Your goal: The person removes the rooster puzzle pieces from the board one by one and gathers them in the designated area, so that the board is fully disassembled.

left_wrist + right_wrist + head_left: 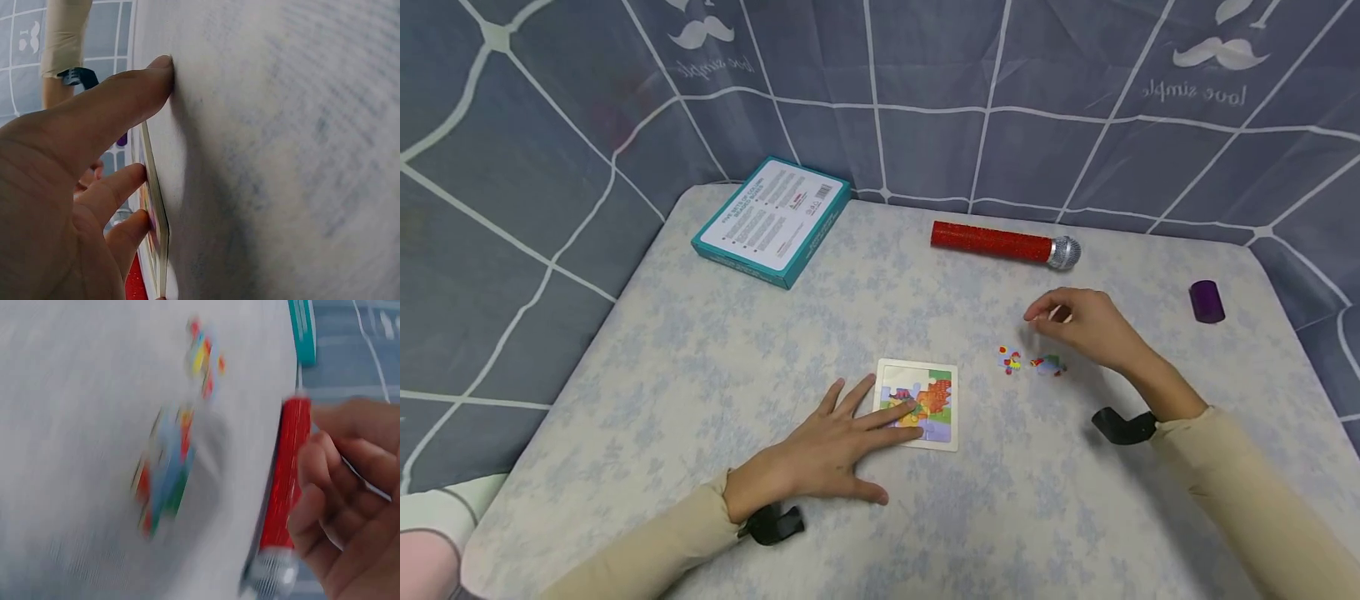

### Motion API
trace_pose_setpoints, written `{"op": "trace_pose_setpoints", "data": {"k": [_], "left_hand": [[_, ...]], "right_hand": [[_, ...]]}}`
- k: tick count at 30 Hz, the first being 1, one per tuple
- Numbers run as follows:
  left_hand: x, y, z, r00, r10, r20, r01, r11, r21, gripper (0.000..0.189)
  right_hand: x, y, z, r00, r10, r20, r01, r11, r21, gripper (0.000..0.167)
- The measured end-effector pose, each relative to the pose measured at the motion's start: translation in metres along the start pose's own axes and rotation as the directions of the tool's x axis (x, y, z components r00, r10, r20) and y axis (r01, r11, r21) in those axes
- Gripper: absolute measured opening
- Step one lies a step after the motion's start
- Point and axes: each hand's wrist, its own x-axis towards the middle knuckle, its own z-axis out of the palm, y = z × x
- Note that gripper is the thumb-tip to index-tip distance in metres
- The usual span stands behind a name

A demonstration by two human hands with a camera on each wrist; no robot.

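A small square jigsaw puzzle (942,432) in a pale frame lies on the table, partly filled with coloured pieces; its upper left part shows bare board. My left hand (831,454) is spread flat over its left side, two fingertips resting on the pieces and hiding some of them. In the left wrist view, the thumb (125,103) lies on the cloth beside the frame. My right hand (1086,325) hovers with loosely bent fingers, nothing visible in them. Just below it lie loose puzzle pieces, one group (1048,364) nearer the hand and another piece (1009,360) to its left.
Behind the pieces lies a red microphone (992,242) with a silver head. A teal box (775,217) with a white printed back sits at the far left. Off to the right stands a purple cylinder (1207,302). A grey checked curtain (925,150) hangs behind the table.
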Motion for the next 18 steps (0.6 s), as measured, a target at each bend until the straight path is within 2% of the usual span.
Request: {"op": "trace_pose_setpoints", "data": {"k": [2, 4, 8, 10, 12, 15, 18], "left_hand": [[0.001, 0.0, -0.001, 1.0, -0.003, 0.003, 0.003, 1.0, -0.004, 0.082], [0.002, -0.001, -0.001, 1.0, -0.005, 0.005, 0.005, 1.0, -0.007, 0.082], [0.001, 0.0, -0.001, 1.0, -0.006, 0.007, 0.006, 1.0, -0.006, 0.082], [0.001, 0.0, -0.001, 1.0, -0.004, 0.006, 0.004, 1.0, -0.005, 0.082], [0.0, 0.0, 0.0, 1.0, -0.002, 0.008, 0.002, 1.0, -0.004, 0.082], [0.0, 0.0, 0.0, 1.0, 0.001, 0.008, -0.002, 1.0, 0.002, 0.082], [0.001, -0.001, -0.001, 1.0, 0.002, 0.009, -0.002, 1.0, 0.008, 0.082]], "right_hand": [[0.005, -0.014, 0.006, 0.996, -0.06, 0.072, 0.057, 0.998, 0.036, 0.012], [0.01, -0.026, 0.017, 0.977, -0.125, 0.172, 0.113, 0.991, 0.077, 0.015], [0.018, -0.043, 0.043, 0.908, -0.233, 0.348, 0.188, 0.97, 0.157, 0.026], [0.022, -0.049, 0.054, 0.876, -0.27, 0.398, 0.216, 0.96, 0.177, 0.031], [0.024, -0.054, 0.06, 0.857, -0.291, 0.425, 0.239, 0.956, 0.172, 0.035], [0.027, -0.061, 0.066, 0.853, -0.301, 0.427, 0.278, 0.954, 0.116, 0.037], [0.029, -0.066, 0.067, 0.863, -0.278, 0.421, 0.298, 0.954, 0.02, 0.036]]}}
